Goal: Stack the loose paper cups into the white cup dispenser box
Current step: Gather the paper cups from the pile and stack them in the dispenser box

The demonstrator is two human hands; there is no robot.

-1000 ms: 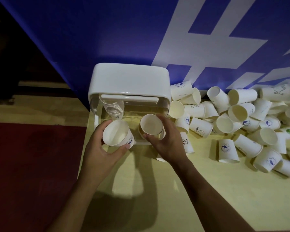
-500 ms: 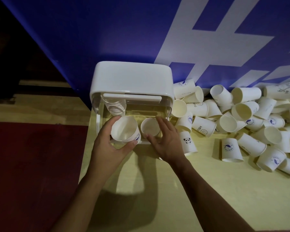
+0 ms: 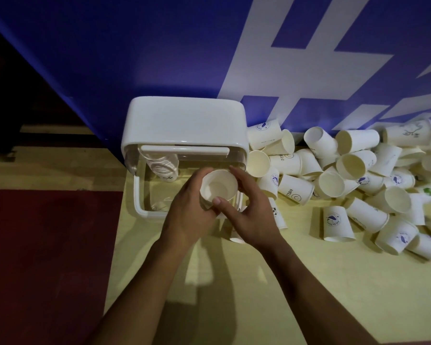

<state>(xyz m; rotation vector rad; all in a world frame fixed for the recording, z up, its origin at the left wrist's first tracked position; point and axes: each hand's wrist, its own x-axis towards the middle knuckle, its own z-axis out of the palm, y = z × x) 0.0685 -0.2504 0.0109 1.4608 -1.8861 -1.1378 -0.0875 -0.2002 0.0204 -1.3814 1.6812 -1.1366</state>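
Note:
The white cup dispenser box (image 3: 184, 123) stands against the blue wall with its clear front open. A stack of nested cups (image 3: 163, 168) lies inside at its left. Just in front of the opening, my left hand (image 3: 187, 215) and my right hand (image 3: 246, 215) both grip nested paper cups (image 3: 218, 189), mouth up; one cup sits inside the other. A big pile of loose paper cups (image 3: 346, 180) lies to the right of the box.
A blue wall with white markings (image 3: 284, 58) rises right behind the box. The cups lie on a pale yellow floor (image 3: 271, 282). A dark red floor area (image 3: 47, 257) lies to the left, with a dark gap at the far left.
Each hand held a separate cup before. The two hands came together and the cups are now nested, held by both hands in front of the box opening.

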